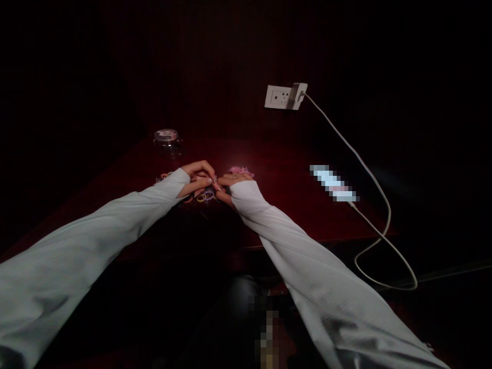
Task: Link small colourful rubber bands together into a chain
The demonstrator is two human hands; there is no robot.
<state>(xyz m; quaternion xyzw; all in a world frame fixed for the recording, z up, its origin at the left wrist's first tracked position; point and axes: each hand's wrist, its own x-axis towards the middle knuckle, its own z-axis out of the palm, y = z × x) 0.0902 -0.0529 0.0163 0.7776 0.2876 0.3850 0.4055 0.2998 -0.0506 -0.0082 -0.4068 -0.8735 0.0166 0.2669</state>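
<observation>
Two pale sleeves [96, 228] are slanting inward; on my head view, left hand [194, 177] and right hand [229, 185] are touching, fingers curled, whether grasping anything I cannot tell. Purple and yellow bands [208, 196], too small to count, are lying beneath; one pink pile [241, 170] is sitting just beyond.

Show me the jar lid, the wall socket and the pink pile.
Jar lid [166, 135], head view: its top surface.
Wall socket [280, 97], head view: uncovered faceplate.
Pink pile [240, 170], head view: visible middle.
</observation>
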